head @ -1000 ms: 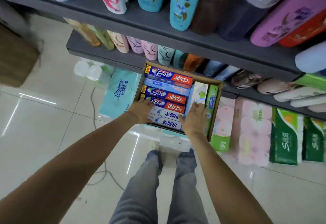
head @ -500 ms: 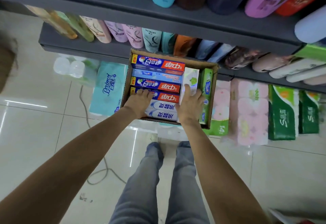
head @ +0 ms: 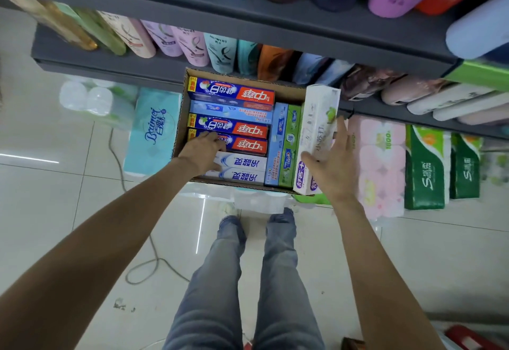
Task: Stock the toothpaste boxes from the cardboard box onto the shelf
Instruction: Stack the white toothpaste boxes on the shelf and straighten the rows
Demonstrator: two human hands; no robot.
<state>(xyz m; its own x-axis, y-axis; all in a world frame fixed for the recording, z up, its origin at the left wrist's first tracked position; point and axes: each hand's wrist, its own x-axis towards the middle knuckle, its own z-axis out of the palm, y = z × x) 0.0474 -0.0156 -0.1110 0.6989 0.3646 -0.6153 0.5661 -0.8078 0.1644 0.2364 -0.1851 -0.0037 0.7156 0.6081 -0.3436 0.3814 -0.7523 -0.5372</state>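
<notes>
Below the grey shelf (head: 115, 59), a cardboard box (head: 180, 118) sits on packs of tissue, and it is almost full of toothpaste boxes. Four blue and red boxes (head: 234, 93) and one pale blue box lie flat across its left part, and two white boxes (head: 242, 162) lie nearest the person. Along the right side a blue box (head: 278, 145) and a green box (head: 290, 145) stand on edge, side by side. The right hand (head: 330, 167) holds a white toothpaste box (head: 319, 129) by its near end, with the thumb on the left face and the fingers wrapped on the right face; this box is tilted and is above the right wall of the cardboard box, not on the shelf. The left hand (head: 202, 152) is inside the cardboard box, with the fingers curled down on a blue and red box and the white boxes; if it really grips one, it cannot be told. Shampoo bottles (head: 190, 46) stand in a row on the shelf. On the floor, a teal tissue pack (head: 154, 129) is left of the cardboard box, pink rolls (head: 380, 167) and green packs (head: 427, 167) are right of it. The person's legs in grey jeans (head: 220, 280) stand just before the box.
</notes>
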